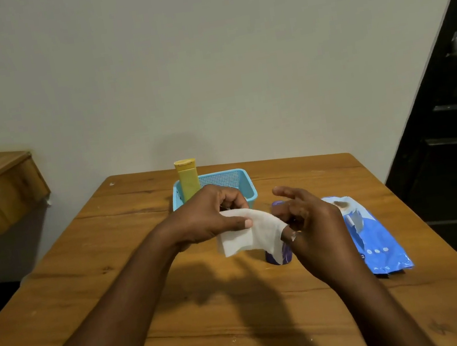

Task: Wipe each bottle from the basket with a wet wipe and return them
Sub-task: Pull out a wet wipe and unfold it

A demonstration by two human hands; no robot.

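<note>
So both hands are working a white wet wipe [249,234] just in front of the blue basket [242,181]. Left hand [208,216] is pinching its left edge between thumb and curled fingers, right hand [308,220] is gripping the other end against a purple bottle [284,250] that's mostly hiding behind the wipe. Yellow bottle [188,180] is standing upright in the basket's left corner. Blue wipes pack [374,242] is lying right of the basket on the wooden table [215,324].
</note>
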